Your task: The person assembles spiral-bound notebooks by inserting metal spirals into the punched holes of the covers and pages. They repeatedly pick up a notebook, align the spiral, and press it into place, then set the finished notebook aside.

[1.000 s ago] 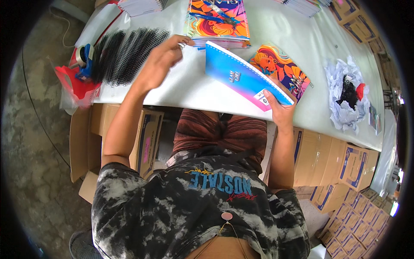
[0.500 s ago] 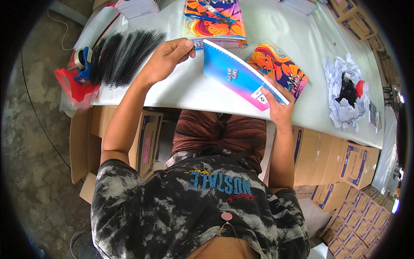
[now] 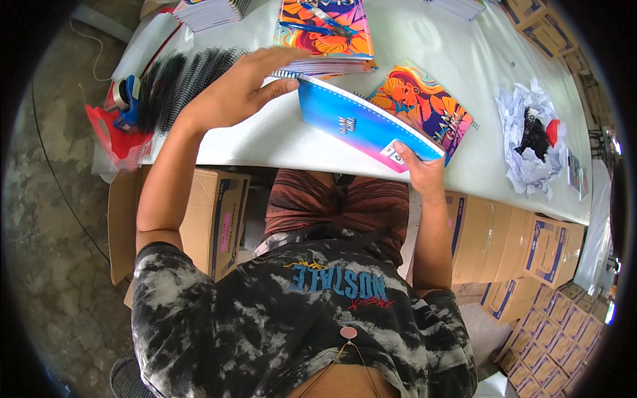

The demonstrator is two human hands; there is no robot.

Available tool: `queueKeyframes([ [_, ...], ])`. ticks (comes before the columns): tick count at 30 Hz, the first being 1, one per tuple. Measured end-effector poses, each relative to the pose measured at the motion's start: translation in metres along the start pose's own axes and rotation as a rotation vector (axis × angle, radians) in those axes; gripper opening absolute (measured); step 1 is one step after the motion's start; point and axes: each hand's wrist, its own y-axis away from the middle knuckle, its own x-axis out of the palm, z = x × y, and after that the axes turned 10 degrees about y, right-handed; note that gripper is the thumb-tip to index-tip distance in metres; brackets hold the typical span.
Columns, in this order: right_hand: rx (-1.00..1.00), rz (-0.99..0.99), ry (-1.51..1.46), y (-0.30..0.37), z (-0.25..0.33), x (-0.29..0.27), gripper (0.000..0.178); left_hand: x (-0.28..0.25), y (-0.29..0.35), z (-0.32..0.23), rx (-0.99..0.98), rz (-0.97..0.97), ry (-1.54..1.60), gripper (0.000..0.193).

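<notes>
1. A pile of black coils (image 3: 159, 96) lay just left of the left hand (image 3: 232, 89).
2. That hand, thumb and fingers parted, was beside a single coil (image 3: 286, 74); I couldn't tell if they touched.
3. The blue notebook (image 3: 348, 123) slanted between both hands.
4. The right hand (image 3: 423, 171) clamped its right end, an orange notebook (image 3: 411, 96) lying just beyond.

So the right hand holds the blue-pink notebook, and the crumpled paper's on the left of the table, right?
No: the head view shows the crumpled paper on the right of the table. The right hand holds the blue-pink notebook.
</notes>
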Motion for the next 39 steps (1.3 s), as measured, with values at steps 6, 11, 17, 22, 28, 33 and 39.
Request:
queueKeyframes([
  [6,-0.127,0.107,0.157,0.002,0.005,0.004,0.027,-0.004,-0.009,-0.026,0.011,-0.011,-0.402,0.024],
  [11,-0.223,0.123,0.152,0.004,-0.001,0.007,0.033,-0.012,-0.006,-0.038,-0.131,0.238,-0.371,0.024],
  [17,-0.307,0.106,0.16,0.007,-0.008,0.01,0.033,-0.008,-0.001,-0.03,0.089,0.118,-0.438,0.028],
  [22,-0.381,0.053,0.194,0.008,-0.005,0.018,0.03,0.016,0.005,-0.021,0.132,-0.321,-0.693,0.071],
  [28,-0.444,0.029,0.252,0.014,-0.005,0.025,0.027,0.089,0.066,0.02,0.377,-0.429,-0.747,0.1],
  [33,-0.516,0.061,0.318,0.017,0.004,0.043,0.029,0.115,0.094,0.031,0.244,-0.434,-0.489,0.097],
  [39,-0.578,0.092,0.289,0.008,0.002,0.041,0.031,0.1,0.079,0.01,0.301,-0.376,-0.53,0.112],
])
